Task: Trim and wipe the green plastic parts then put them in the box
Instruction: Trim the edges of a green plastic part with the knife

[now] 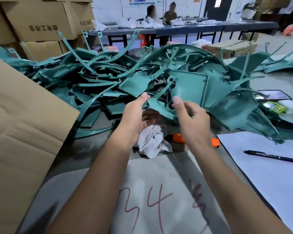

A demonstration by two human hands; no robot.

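Reaching toward a pile of green plastic parts (pixel 159 78), the left hand (pixel 135 115) and right hand (pixel 191 119) hover, fingers loosely apart, gripping nothing. A white rag (pixel 150 142) lies on the surface (pixel 85 152) below them.

So there's a huge tangled pile of green plastic parts (pixel 108 76) spread past both hands, teal and glossy, a mix of long curved strips sticking up and flat panels lying every which way. One curved strip (pixel 161 93) with a ring-shaped end runs between the two hands, its lower end right at the left thumb tip; can't tell if it's actually pinched. A big flat panel (pixel 188 88) leans tilted just beyond the right hand's thumb. The cardboard box (pixel 20 125) sits off to the left of the left hand, flap open and angled.
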